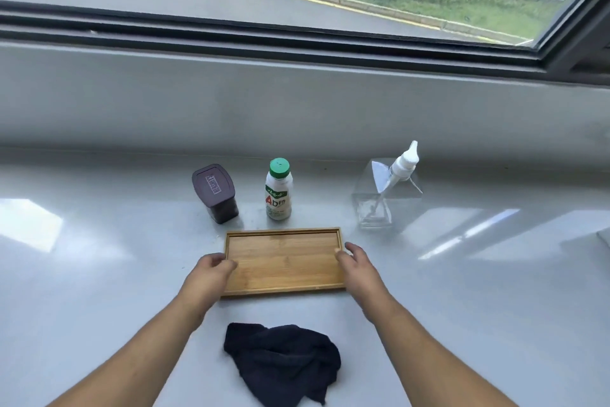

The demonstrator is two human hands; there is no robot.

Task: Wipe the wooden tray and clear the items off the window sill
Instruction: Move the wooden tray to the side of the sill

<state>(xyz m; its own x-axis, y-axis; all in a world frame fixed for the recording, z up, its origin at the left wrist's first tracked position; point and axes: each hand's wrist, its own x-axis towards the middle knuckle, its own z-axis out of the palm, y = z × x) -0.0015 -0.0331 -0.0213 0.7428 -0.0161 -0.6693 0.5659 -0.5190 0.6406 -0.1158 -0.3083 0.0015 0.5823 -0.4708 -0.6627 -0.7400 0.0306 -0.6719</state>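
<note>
Nearest the person, a dark cloth (284, 362) lies crumpled on the window sill (99, 274), just short of the wooden tray (284, 261) and touched by neither hand. This position places it within easy reach for wiping.

The tray lies flat on the sill, long side toward the person, and carries nothing. The left hand (211, 269) rests at the left short end, fingers curled over the rim. The right hand (355, 263) is at the right short end, fingers against the rim. Both grips appear closed lightly on the tray edges, although firm clamping cannot be confirmed. A two-sided hold of this kind suits steadying or repositioning the tray before wiping, which appears not yet begun.

Beyond the tray, three items stand upright in a loose row. A dark lidded container (216, 193) is at the left. A white drink bottle (279, 190) with a green cap is just beside it. A clear pump dispenser (384, 195) stands well apart at the right. All three remain to be cleared.

Farthest away, the window frame (297, 40) runs across the view.
</note>
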